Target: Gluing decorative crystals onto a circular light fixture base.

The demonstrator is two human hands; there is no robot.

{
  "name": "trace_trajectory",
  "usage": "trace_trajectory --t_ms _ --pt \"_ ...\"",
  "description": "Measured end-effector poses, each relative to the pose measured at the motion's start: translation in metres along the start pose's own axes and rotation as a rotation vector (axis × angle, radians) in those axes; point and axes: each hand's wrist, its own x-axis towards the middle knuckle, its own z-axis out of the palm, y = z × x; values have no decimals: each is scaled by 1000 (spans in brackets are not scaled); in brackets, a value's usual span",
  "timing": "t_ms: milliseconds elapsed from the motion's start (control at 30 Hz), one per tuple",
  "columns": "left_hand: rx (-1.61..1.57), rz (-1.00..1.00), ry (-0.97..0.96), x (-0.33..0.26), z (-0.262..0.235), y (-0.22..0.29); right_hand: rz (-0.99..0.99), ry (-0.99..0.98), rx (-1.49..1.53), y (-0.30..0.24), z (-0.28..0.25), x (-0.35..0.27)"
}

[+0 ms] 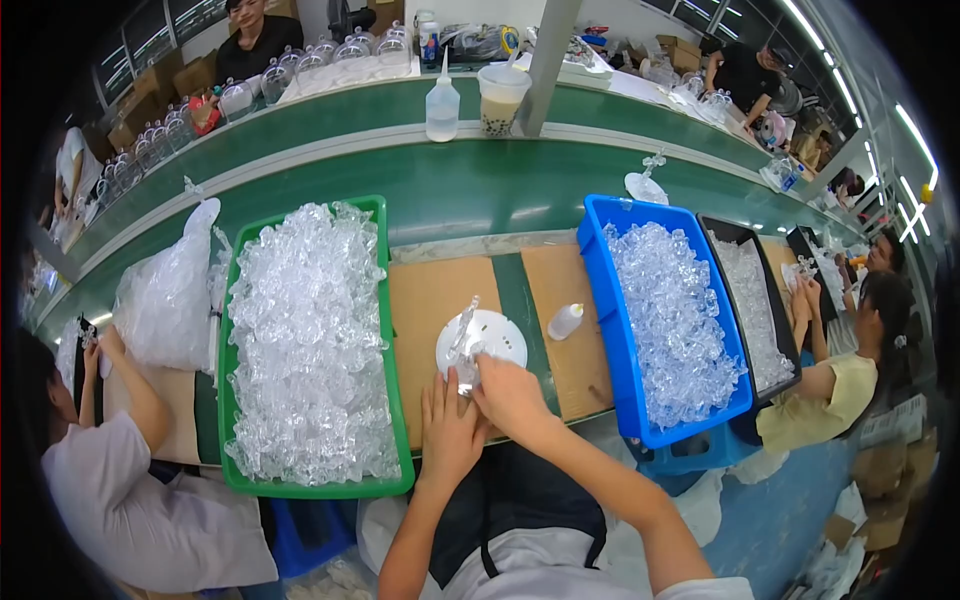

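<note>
Both my hands meet over a white round disc [497, 337] lying on a brown cardboard sheet [425, 300]. My left hand [447, 425] and my right hand [508, 392] together hold a clear plastic piece [463, 338] that stands up over the disc's left side. A small white squeeze bottle [565, 320] lies on the cardboard just right of the disc. A green bin [303, 487] full of clear plastic parts sits to my left, a blue bin [612, 330] of the same parts to my right.
A green conveyor belt [450, 185] runs behind the bins, with a squeeze bottle [442, 105] and a drink cup [500, 98] on its far side. A black tray [785, 345] stands beyond the blue bin. Seated people work on both sides; a clear bag [165, 300] lies at left.
</note>
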Motion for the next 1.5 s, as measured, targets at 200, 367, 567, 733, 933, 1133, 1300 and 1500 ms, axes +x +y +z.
trace_trajectory --t_ms 200,367,567,733,933,1133,1300,1500 --pt "53 3 -11 -5 -9 -1 140 352 -269 92 -170 96" --pt "-11 5 -36 2 -6 3 1 -6 -374 211 -156 169" --pt "-49 -11 -15 -1 -6 3 -108 241 -312 225 -200 138" --pt "-25 -69 -24 -6 -10 -3 -41 428 59 104 -191 44" --pt "-18 -60 -15 1 -4 1 137 267 484 36 -59 -17" --pt "18 -90 -11 -1 0 0 73 277 446 36 -13 2" --pt "79 -141 51 8 -1 15 -13 160 328 38 -18 2" --pt "26 -221 157 19 11 14 -200 93 261 49 -24 10"
